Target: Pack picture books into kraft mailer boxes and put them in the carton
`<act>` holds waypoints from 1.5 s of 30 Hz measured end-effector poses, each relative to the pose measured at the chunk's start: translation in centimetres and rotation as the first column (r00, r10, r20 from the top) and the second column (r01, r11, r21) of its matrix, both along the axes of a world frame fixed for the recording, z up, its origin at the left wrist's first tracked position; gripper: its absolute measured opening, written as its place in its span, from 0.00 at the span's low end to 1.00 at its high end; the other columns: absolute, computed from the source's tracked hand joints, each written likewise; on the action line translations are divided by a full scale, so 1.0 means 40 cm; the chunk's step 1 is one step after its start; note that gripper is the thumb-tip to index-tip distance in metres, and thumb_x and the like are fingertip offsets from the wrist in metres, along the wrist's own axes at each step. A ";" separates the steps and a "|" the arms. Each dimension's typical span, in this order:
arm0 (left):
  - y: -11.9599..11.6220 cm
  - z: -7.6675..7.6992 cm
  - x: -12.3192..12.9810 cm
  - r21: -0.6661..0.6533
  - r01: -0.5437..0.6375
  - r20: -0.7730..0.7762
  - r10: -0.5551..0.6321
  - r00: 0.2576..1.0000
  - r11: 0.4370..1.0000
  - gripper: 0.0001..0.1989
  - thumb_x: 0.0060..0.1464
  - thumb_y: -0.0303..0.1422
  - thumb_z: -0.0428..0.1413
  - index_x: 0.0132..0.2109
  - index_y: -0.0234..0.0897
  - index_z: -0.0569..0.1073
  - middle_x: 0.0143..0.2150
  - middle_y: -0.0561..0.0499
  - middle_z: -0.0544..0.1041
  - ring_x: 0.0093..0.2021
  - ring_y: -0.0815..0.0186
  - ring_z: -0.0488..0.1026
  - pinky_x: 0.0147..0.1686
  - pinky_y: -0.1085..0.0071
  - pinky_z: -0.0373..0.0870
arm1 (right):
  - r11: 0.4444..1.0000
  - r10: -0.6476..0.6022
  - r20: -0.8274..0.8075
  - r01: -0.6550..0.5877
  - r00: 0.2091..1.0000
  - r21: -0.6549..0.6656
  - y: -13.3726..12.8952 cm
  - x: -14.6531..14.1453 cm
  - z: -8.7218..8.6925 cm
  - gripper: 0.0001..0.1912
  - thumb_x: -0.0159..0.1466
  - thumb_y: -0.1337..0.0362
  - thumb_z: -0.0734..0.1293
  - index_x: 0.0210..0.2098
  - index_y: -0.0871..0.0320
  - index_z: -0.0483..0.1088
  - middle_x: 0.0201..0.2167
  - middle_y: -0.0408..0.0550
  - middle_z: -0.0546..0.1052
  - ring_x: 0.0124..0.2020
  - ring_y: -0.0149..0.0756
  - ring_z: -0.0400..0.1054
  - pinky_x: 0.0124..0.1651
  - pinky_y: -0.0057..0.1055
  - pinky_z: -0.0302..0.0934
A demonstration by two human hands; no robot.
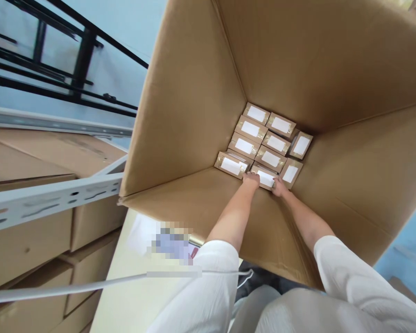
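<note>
A large open cardboard carton fills the centre and right. On its floor lie several small brown boxes with white labels, packed in rows. Both my arms reach down inside. My left hand grips the left end of a small labelled box in the row nearest me. At the right end of that same box is my right hand, its fingers bent against the edge. Left of my left hand sits another labelled box, and one more lies just beyond my right hand.
Stacked cardboard boxes stand on the left behind a white perforated metal rail. Black metal bars are at the upper left. A pale tabletop lies below the carton's left corner, crossed by a white rod or cable.
</note>
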State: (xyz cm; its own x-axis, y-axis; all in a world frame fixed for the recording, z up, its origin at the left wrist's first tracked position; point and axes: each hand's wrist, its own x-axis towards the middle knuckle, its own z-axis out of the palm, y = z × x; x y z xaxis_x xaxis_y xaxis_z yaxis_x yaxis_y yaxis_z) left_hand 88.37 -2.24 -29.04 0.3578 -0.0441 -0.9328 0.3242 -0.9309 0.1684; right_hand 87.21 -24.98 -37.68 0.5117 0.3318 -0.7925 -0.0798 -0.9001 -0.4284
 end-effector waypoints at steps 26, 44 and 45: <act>0.085 0.658 -0.025 -0.097 -0.013 0.518 0.062 0.853 0.995 0.26 0.69 0.36 0.56 0.71 0.41 0.67 0.70 0.36 0.72 0.66 0.48 0.75 0.64 0.56 0.71 | 0.973 -0.178 0.319 0.118 0.931 0.198 -0.041 0.145 0.680 0.21 0.66 0.63 0.71 0.58 0.55 0.76 0.59 0.55 0.76 0.50 0.44 0.76 0.60 0.40 0.70; -0.136 0.975 -0.377 -0.158 -0.453 0.803 0.381 0.459 0.878 0.23 0.67 0.29 0.53 0.66 0.38 0.74 0.68 0.41 0.74 0.69 0.54 0.70 0.72 0.55 0.65 | 0.826 -0.002 0.365 -0.204 0.931 0.526 -0.089 0.110 1.018 0.17 0.66 0.63 0.67 0.53 0.55 0.78 0.58 0.55 0.80 0.50 0.43 0.80 0.60 0.44 0.73; -0.152 0.988 -0.398 -0.162 -0.472 0.804 0.393 0.446 0.866 0.23 0.67 0.29 0.53 0.66 0.38 0.74 0.69 0.41 0.74 0.69 0.54 0.70 0.72 0.56 0.65 | 0.816 0.021 0.377 -0.234 0.926 0.528 -0.078 0.102 1.031 0.16 0.66 0.62 0.67 0.52 0.55 0.78 0.57 0.55 0.80 0.49 0.43 0.80 0.59 0.44 0.73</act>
